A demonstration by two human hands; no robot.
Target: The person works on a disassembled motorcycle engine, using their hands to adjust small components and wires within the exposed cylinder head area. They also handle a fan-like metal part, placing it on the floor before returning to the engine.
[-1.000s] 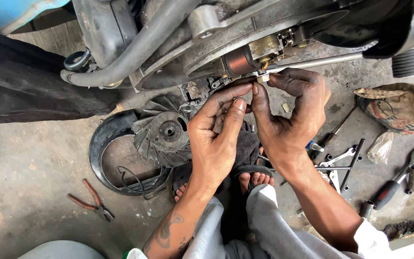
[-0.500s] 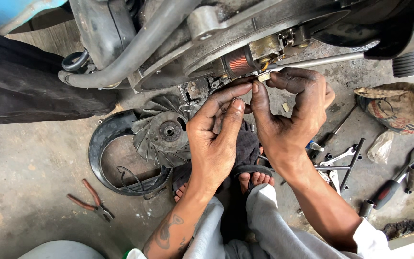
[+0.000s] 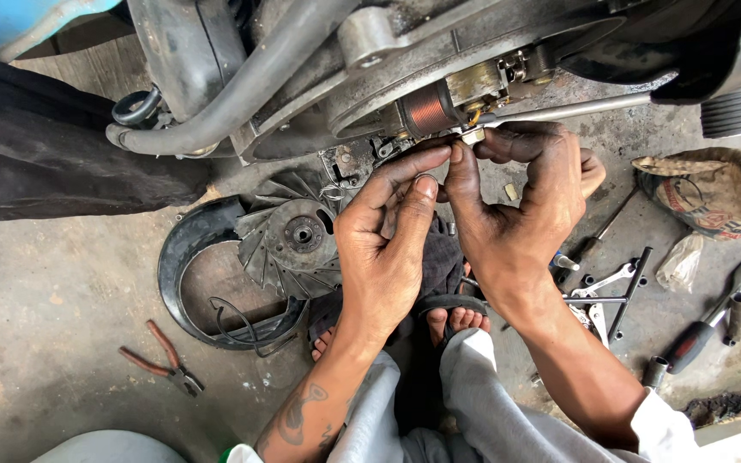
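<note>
Left hand and right hand pinched together on a small brass fitting beneath the copper coil, engine above; fan rotor, pliers lay on the floor

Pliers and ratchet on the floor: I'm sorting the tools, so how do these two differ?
The pliers lie left of the person's legs, alone on bare concrete; the ratchet lies right, among sockets and wrenches. The pliers have two thin reddish handles, spread apart; the ratchet has one thick black-and-red grip with a round metal head. Both lie flat, untouched by either hand.

Even, soft daylight; sharp focus, slight wide-angle edge distortion.
</note>
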